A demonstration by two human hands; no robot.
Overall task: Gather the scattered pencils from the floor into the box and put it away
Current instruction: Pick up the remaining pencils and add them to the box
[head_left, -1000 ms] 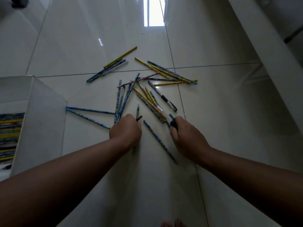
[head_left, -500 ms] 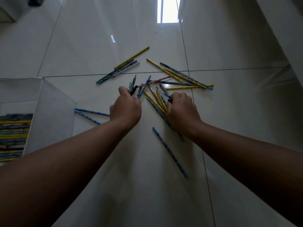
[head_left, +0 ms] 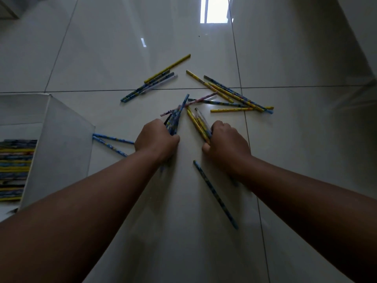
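Blue and yellow pencils lie scattered on the glossy tiled floor. My left hand (head_left: 156,139) grips a bunch of mostly blue pencils (head_left: 177,116) that fan upward from the fist. My right hand (head_left: 226,142) grips a bunch of yellow pencils and a clear pen (head_left: 196,121). One blue pencil (head_left: 215,194) lies loose between my forearms. Two blue pencils (head_left: 111,140) lie left of my left hand, beside the white box (head_left: 61,148). Inside the box, rows of pencils (head_left: 15,170) are stacked.
Farther out, one cluster of pencils (head_left: 155,82) lies at centre left and another cluster (head_left: 230,93) at centre right. A pale wall or furniture edge (head_left: 359,37) runs along the right. Dark tile joints cross the floor.
Both hands have closed round bunches of pencils and drawn them back toward me. The camera has tilted slightly, so the far pencils sit lower in view.
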